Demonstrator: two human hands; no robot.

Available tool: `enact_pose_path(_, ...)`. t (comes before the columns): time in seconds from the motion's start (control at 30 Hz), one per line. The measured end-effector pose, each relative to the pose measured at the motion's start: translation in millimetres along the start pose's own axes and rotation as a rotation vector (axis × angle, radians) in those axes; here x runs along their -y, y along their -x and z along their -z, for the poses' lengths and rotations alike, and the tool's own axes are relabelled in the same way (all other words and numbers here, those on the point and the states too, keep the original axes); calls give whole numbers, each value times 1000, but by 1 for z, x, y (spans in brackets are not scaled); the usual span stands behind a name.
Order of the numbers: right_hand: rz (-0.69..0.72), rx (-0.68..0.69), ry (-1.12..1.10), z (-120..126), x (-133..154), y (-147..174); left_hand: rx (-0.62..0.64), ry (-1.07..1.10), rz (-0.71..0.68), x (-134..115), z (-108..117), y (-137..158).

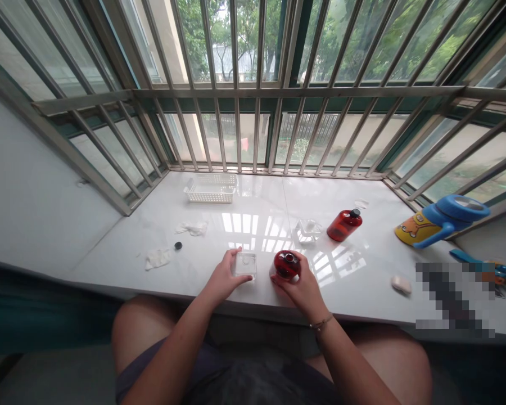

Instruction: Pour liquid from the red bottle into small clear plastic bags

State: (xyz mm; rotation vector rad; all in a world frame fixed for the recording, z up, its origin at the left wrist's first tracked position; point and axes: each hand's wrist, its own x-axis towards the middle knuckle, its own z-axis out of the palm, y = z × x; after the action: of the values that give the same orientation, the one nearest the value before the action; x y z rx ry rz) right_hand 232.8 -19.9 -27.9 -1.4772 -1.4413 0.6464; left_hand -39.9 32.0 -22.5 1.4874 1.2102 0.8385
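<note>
My left hand (224, 278) grips a small clear square container (246, 264) by its sides, on the white sill near its front edge. Just to its right, my right hand (302, 287) is wrapped round a dark red translucent bottle (285, 264), which stands upright with its mouth uncapped. A small black cap (177, 246) lies off to the left of my left hand. Beyond the held bottle sit a second clear container (307, 231) and another red bottle (344, 225) with a black cap on, which looks tilted to the right.
A white perforated basket (211, 189) stands at the back left. Crumpled white tissues (158, 259) lie at the left. On the right are a blue and yellow cup (434, 224), a pale soap-like lump (401, 284) and a blurred-out patch. Metal bars (257, 93) line the window behind.
</note>
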Motion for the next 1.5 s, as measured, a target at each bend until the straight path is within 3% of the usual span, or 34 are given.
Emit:
enact_pose_path(0.23,17,-3,5,-1,-6,0,-35,-232,40,-17,19,5)
enact_pose_path(0.37,19,-18,11,-2,-6,2,-279,-399,-22,-16,56,5)
enact_pose_path(0.5,4,-23,26,-4,-3,3,-529,-768,-103,2,105,-6)
enact_pose_path(0.6,1,-15,21,-6,-2,4,-522,-953,-9,16,137,-17)
enact_pose_path(0.7,-1,-9,13,-8,-4,4,-470,-957,80,23,158,-23)
enact_pose_path(0.87,37,-12,6,-12,-10,8,-467,-850,94,22,169,-30)
enact_pose_path(0.93,112,-74,18,-10,-8,10,-476,-789,102,18,160,-31)
enact_pose_path(1.0,198,-203,51,-5,-1,12,-489,-584,89,10,140,-29)
enact_pose_path(1.07,283,-355,99,1,14,15,-487,-175,45,-6,110,-21)
enact_pose_path(1.13,387,-431,135,8,34,19,-400,174,-3,-28,72,-8)
enact_pose_path(1.23,587,-302,132,14,67,24,-194,491,27,-66,17,19)
enact_pose_path(1.33,715,-142,108,12,90,30,7,690,77,-94,-24,41)
enact_pose_path(1.5,680,-86,4,11,99,32,178,885,219,-105,-53,53)
